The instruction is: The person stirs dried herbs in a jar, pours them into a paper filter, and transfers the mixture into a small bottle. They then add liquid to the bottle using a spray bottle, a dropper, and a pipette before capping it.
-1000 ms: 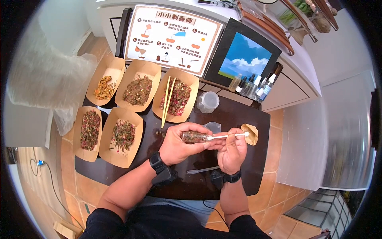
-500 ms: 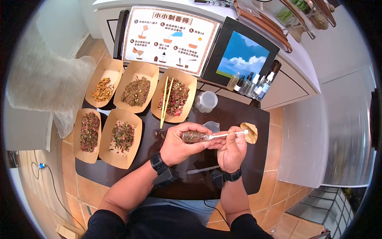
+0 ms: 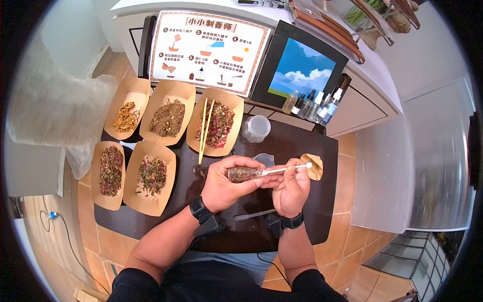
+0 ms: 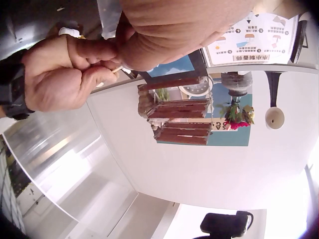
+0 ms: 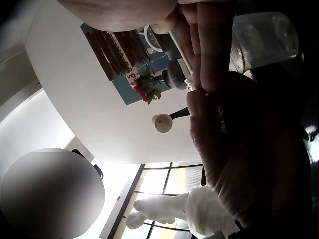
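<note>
My left hand (image 3: 221,187) grips a small clear glass bottle (image 3: 241,174) packed with dried plant bits, lying sideways with its neck to the right. At the mouth, my right hand (image 3: 291,190) pinches a thin white stick (image 3: 275,171) between thumb and finger, in line with the bottle. Its wider white end (image 3: 308,165) sticks out past the right fingertips. In the left wrist view the right hand (image 4: 60,74) shows with that white end (image 4: 69,32) above it. Beyond the hands lies a clear plastic cup (image 3: 264,160), partly hidden by them.
Several paper trays of dried petals and herbs stand at left, one tray (image 3: 236,108) bearing yellow chopsticks (image 3: 204,133). A clear plastic container (image 3: 256,128), a plastic dropper (image 3: 254,215) and a brown paper piece (image 3: 314,168) lie around the hands. Small bottles (image 3: 314,106) line the back right.
The head view has shifted slightly, so the trays and sign sit a little further left and lower. Both hands keep the same hold on bottle and stick.
</note>
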Demonstrator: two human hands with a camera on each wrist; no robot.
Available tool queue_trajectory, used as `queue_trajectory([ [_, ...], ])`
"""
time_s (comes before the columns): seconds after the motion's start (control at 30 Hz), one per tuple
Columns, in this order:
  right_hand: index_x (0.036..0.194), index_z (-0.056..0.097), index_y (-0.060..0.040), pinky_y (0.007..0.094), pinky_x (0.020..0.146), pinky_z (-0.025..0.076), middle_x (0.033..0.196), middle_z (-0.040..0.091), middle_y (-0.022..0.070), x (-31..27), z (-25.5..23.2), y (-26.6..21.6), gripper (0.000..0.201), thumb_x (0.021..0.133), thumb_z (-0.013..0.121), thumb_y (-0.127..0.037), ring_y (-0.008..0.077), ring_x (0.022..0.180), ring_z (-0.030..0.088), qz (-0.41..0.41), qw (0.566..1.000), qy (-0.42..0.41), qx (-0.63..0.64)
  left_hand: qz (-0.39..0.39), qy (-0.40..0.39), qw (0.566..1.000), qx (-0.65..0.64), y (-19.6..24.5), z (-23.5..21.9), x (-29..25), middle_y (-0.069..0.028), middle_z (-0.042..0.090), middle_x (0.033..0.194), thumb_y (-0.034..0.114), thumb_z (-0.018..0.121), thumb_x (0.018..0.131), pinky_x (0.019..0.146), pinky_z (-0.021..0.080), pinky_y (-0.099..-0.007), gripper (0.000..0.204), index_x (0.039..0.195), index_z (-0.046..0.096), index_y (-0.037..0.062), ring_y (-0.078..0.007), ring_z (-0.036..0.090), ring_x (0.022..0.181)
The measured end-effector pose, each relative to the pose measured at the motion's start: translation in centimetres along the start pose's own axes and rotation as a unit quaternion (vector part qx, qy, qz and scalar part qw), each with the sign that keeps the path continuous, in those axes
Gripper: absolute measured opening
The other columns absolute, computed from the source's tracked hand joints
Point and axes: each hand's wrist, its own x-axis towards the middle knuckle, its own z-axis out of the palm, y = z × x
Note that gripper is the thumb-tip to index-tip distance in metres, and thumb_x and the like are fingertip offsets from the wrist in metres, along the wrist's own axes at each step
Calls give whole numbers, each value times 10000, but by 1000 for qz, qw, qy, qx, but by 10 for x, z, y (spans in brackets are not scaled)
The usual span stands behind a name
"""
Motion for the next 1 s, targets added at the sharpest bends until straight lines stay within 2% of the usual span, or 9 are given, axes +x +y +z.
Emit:
queue_trajectory([
  [0.73, 1113, 390, -40, 420, 679, 676, 994, 697, 305, 1, -1, 0, 203, 1111, 452, -233, 348, 813, 762, 7, 1000, -3, 24, -1, 11, 1000, -7, -1, 1, -2, -108, 737, 1160, -42, 791, 853, 954, 567, -304, 294, 1124, 681, -22, -129, 695, 1046],
  [0.8, 1113, 391, -40, 421, 682, 676, 996, 697, 305, 1, -1, 0, 201, 1112, 448, -232, 348, 815, 763, 6, 1000, -1, 22, 6, 16, 1000, 12, -1, 2, -1, -141, 737, 1164, -67, 786, 843, 925, 598, -332, 299, 1110, 662, -15, -179, 721, 1043],
  [1.0, 1134, 392, -40, 423, 690, 676, 1008, 695, 303, 2, -2, 0, 200, 1118, 430, -236, 348, 824, 763, 9, 999, -9, 29, -2, 25, 1000, -4, 1, 4, -1, -125, 739, 1151, -40, 799, 844, 921, 593, -321, 290, 1103, 672, -12, -153, 710, 1033],
])
